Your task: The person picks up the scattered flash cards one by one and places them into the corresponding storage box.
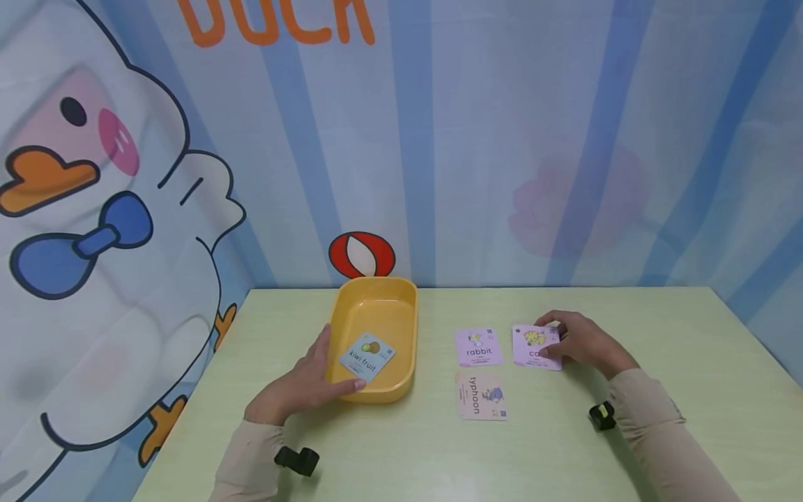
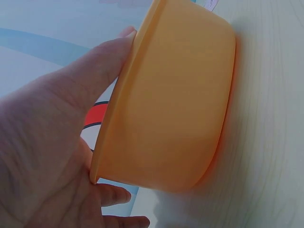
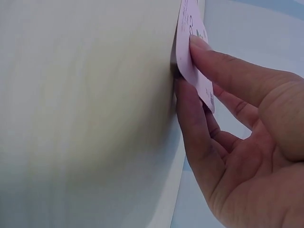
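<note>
A yellow plastic basin (image 1: 406, 335) stands on the table with a blue "kiwi fruit" card (image 1: 367, 357) inside. My left hand (image 1: 307, 383) holds its near left corner, thumb on the near rim and fingers along the left side; the left wrist view shows the basin's outer wall (image 2: 171, 95) close up. Further right, my right hand (image 1: 583, 341) pinches the right edge of a purple card (image 1: 530, 337) with a yellow animal; its word is partly covered by the thumb. The right wrist view shows this card (image 3: 192, 61) between thumb and fingers, tilted against the tabletop.
Between the basin and the right hand lie a purple "rabbit" card (image 1: 479, 347) and, nearer me, a pink "typhoon" card (image 1: 481, 396) turned sideways. A printed duck curtain (image 1: 470, 139) hangs behind the pale table (image 1: 439, 460).
</note>
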Action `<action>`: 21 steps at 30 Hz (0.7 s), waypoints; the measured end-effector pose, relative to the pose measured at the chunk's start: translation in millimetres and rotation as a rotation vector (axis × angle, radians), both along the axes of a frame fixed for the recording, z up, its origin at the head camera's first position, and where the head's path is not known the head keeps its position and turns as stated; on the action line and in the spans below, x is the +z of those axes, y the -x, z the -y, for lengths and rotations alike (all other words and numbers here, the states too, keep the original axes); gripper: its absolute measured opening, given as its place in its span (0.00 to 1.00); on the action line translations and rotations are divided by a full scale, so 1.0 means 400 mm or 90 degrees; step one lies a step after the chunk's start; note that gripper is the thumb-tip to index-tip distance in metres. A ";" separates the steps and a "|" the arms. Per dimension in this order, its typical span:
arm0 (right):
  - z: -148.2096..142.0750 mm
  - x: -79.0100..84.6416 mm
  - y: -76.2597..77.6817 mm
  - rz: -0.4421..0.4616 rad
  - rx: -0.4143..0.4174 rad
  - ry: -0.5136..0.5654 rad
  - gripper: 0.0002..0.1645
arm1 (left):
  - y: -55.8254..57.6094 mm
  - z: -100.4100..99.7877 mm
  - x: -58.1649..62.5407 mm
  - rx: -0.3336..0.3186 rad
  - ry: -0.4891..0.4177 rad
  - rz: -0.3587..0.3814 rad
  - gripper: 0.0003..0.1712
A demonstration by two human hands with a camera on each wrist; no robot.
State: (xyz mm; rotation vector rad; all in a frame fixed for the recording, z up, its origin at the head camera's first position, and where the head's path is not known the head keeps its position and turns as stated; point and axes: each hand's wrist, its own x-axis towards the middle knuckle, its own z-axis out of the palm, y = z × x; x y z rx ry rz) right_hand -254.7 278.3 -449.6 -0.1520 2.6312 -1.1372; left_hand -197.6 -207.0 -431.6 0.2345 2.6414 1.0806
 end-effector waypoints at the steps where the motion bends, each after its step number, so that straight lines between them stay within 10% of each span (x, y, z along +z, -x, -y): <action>1: 0.001 0.001 -0.001 0.000 0.000 -0.002 0.32 | 0.000 -0.001 0.000 -0.001 -0.001 -0.001 0.69; 21: 0.014 0.013 -0.004 0.014 -0.011 -0.062 0.31 | -0.004 -0.002 0.004 0.007 0.009 0.002 0.69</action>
